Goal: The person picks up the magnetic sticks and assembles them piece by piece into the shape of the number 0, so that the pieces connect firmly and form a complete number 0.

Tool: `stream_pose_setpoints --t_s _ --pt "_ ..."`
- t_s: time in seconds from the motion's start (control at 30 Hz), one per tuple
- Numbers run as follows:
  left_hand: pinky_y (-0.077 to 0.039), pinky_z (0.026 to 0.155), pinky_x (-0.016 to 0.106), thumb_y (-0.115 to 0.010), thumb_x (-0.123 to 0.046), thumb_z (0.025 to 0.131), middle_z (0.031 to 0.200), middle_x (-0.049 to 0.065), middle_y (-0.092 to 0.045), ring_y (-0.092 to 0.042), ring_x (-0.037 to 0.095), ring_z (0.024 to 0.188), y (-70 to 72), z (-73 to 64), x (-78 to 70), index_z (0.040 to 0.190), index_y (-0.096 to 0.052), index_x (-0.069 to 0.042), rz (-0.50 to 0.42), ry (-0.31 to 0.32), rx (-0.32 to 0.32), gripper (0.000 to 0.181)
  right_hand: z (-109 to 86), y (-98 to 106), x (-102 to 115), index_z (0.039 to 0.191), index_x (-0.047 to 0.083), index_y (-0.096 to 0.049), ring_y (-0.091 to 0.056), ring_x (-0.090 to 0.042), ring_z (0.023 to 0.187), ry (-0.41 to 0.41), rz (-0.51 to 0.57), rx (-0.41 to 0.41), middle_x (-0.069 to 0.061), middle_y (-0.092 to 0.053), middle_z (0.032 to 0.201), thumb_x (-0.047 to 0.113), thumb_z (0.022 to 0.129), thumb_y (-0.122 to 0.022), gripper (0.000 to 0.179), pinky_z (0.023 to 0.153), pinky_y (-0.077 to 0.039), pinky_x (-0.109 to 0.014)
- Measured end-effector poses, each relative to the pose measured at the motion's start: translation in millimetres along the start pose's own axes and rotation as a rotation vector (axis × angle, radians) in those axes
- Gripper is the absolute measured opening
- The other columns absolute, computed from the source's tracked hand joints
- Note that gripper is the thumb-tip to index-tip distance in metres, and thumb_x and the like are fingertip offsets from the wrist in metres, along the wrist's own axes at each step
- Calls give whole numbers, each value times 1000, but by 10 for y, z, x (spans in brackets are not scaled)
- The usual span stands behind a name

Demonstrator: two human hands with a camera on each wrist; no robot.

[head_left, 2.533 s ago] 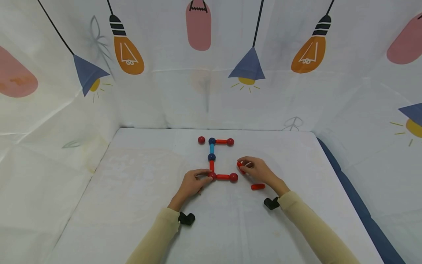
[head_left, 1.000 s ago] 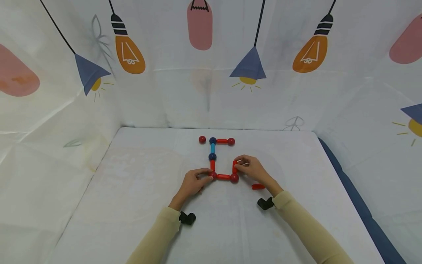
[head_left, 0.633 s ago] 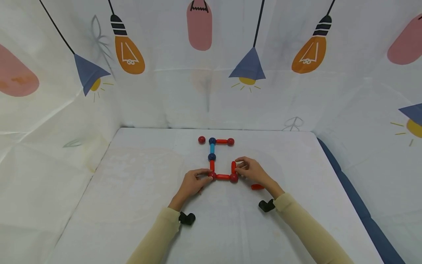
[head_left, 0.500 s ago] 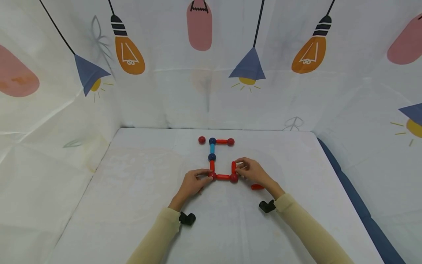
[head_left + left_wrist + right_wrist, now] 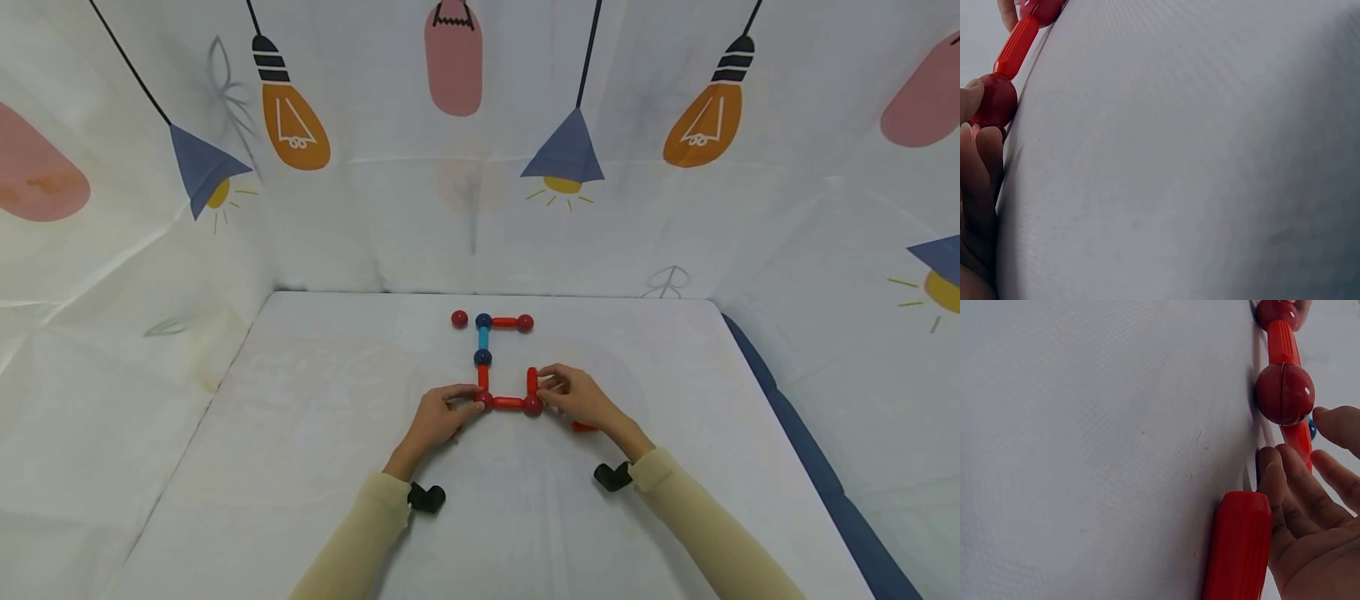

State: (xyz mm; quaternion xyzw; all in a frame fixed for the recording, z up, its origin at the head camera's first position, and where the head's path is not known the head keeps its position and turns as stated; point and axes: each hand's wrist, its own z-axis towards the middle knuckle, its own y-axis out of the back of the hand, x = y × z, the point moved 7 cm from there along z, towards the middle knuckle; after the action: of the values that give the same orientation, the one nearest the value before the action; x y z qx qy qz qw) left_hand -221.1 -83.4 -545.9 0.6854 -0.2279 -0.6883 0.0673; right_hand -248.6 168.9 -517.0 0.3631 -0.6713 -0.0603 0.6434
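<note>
On the white table lies a figure of magnetic rods and balls. My left hand (image 5: 437, 417) pinches the red corner ball (image 5: 484, 401) between thumb and fingers; the left wrist view shows the thumb on that ball (image 5: 996, 101). A red rod (image 5: 508, 403) links it to a second red ball (image 5: 532, 405). From this ball another red rod (image 5: 532, 380) points away toward the back. My right hand (image 5: 581, 398) is just right of that rod, thumb and fingers spread apart around nothing. A loose red rod (image 5: 1239, 547) lies under the right hand, partly hidden in the head view.
Farther back the figure continues with a red rod, two dark blue balls (image 5: 482, 357) joined by a light blue rod (image 5: 483, 337), then a red rod (image 5: 504, 322) and a red ball (image 5: 525, 322). A separate red ball (image 5: 459, 318) lies left of these.
Earlier my right hand brought a red rod leftward and set it upright in line behind the right-hand red ball. Now its fingers have let go and drawn slightly right. The left hand stays in place.
</note>
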Motion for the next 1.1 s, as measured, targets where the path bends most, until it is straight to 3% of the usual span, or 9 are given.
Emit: stream_pose_setpoints --t_s 0.2,0.63,0.83,0.97,1.1 --pt "-43 45 24 -77 -31 93 120 5 -73 -50 11 46 -5 -3 -21 124 -75 -20 -7 -2 -6 33 -36 14 25 134 4 -60 -69 -22 93 28 2 0 -15 -71 118 23 99 -70 41 72 -60 -34" --pt "-45 44 24 -78 -28 93 117 6 -73 -51 12 46 -36 -7 -45 124 -75 -19 -45 4 6 32 39 24 2 134 7 -61 -68 -25 101 -10 -46 13 -12 -70 118 26 99 -69 40 74 -60 -32" --pt "-45 45 24 -76 -30 94 120 6 -72 -52 12 47 -28 1 -36 125 -74 -19 -24 13 10 33 -12 -22 34 123 9 -66 -67 -21 97 -7 -64 30 -6 -72 111 30 97 -72 34 78 -59 -33" --pt "-50 49 26 -75 -29 96 122 7 -71 -57 13 53 4 3 -44 131 -71 -18 -16 36 63 37 -45 -74 79 115 12 -70 -64 -19 93 13 -86 40 -1 -71 103 30 96 -73 26 84 -56 -33" --pt "-54 54 30 -73 -30 97 123 8 -71 -62 17 61 119 55 -57 142 -63 -19 -3 66 129 47 -54 -121 83 114 14 -71 -61 -17 90 17 -99 29 2 -70 99 29 96 -73 24 81 -54 -30"
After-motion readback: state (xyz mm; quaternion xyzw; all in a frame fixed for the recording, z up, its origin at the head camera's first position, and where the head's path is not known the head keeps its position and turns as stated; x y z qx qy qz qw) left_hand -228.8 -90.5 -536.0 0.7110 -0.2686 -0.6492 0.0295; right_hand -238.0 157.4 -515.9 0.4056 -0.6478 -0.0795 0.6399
